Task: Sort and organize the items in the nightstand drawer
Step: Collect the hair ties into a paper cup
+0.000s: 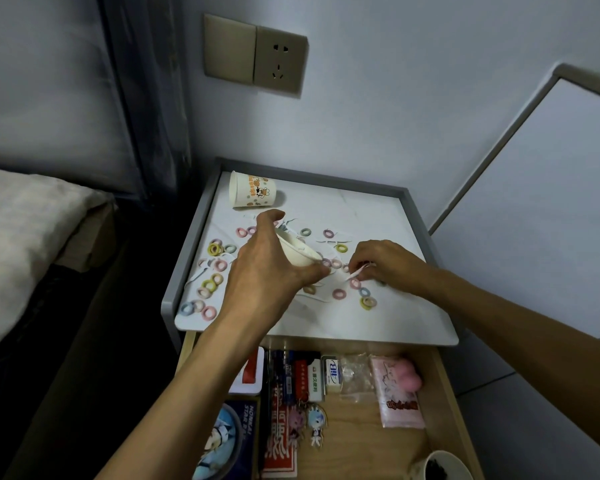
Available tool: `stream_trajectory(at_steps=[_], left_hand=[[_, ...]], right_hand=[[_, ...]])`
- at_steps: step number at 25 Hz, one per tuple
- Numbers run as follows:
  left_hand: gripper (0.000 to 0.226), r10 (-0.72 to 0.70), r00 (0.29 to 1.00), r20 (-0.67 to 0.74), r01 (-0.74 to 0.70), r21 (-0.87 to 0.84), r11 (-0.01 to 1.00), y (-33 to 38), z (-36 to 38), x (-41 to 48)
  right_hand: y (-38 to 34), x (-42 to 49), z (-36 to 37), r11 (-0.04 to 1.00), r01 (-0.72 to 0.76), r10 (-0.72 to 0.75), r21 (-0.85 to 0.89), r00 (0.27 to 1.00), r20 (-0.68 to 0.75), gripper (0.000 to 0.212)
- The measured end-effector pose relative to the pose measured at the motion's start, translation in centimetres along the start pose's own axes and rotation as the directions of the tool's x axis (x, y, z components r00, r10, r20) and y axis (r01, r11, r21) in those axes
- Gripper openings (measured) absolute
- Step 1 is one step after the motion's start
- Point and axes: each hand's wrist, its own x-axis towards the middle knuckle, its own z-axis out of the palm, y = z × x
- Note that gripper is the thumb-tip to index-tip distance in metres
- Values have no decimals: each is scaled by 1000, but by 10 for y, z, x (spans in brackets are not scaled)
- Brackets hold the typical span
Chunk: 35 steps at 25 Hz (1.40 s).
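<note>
The left hand [264,268] gripped a tilted white cup [297,251] low over the counter [378,216]. Just beside it, the right hand [383,265] pinched a thin white piece [355,273] among scattered coloured rings [339,293]. A printed cup [253,193] lay on its side at the back. The drawer [361,431] stood open below, with its items in a row.

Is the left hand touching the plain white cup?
Touching. The head view shows the left hand wrapped round the white cup.
</note>
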Motion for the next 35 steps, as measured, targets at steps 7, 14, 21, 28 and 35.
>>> stream_trajectory(at_steps=[7, 14, 21, 28, 35], left_hand=[[92, 12, 1000, 0, -12, -2, 1000, 0, -1, -1], [91, -3, 1000, 22, 3, -10, 1000, -1, 0, -2], [94, 8, 999, 41, -9, 30, 1000, 0, 0, -4], [94, 32, 999, 38, -33, 29, 999, -3, -1, -2], [96, 44, 998, 43, -45, 36, 998, -4, 0, 0]], right_hand=[[3, -9, 0, 977, -211, 211, -41, 978, -5, 19], [1, -18, -26, 971, -173, 157, -164, 982, -110, 25], [-58, -12, -69, 927, -88, 181, 365, 956, -231, 17], [-133, 8, -87, 903, 147, -127, 404, 989, -75, 15], [-128, 14, -76, 810, 79, -55, 581, 997, -58, 14]])
